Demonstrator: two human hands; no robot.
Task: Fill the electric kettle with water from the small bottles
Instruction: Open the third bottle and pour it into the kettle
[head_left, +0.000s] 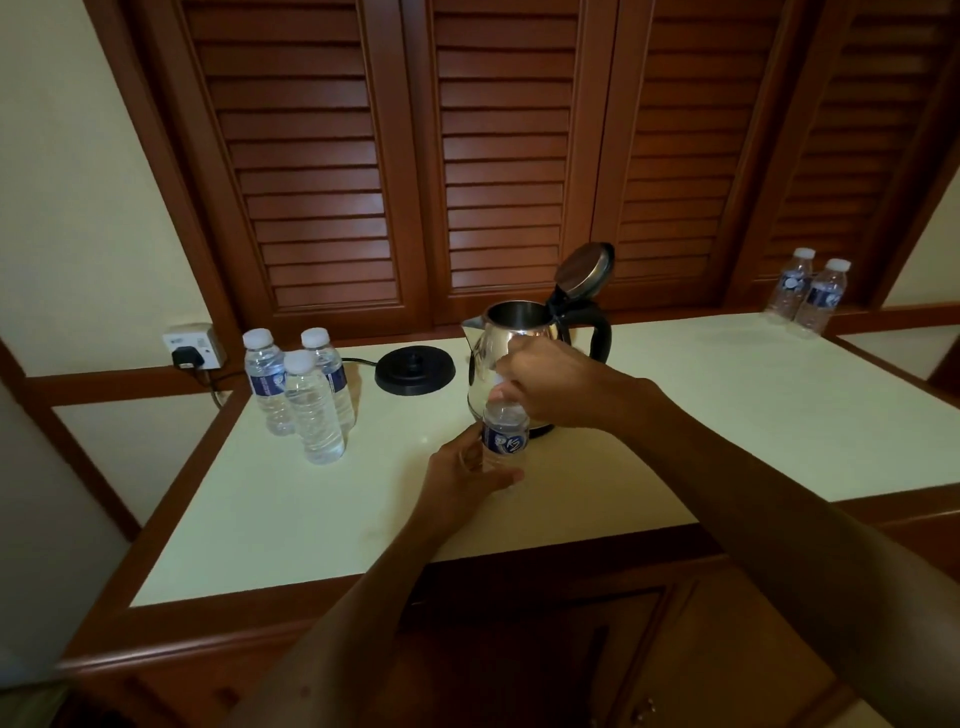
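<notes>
Head view. The kettle (511, 358) stands on the surface (727, 415), off its base (414, 370), with the lid (586, 270) hinged fully open — the mouth is clear for pouring. Whether any water is inside cannot be told.

A bottle (504, 441) stands upright just in front of the kettle. The left hand (467, 467) grips its lower body, fingers curled round it. The right hand (545, 384) is closed over the top, fingers pinching at the cap; the cap itself is mostly hidden.

Status, as judged: the current step is uncapping. Pouring has not begun. This bottle appears still full.

Remaining supply:
- Three bottles (301, 384) grouped at the left of the surface, all capped and full.
- Two bottles (810, 293) at the far right corner, capped.

How many the kettle will take cannot be told. After filling, the kettle likely goes back on the base.

Surroundings: the base cord runs to a plug (186, 357) in the wall socket (193, 344) at left. Louvred doors (498, 156) stand behind. Nothing blocks the path from bottle to kettle mouth — only the open lid rises beside it on the handle side.
</notes>
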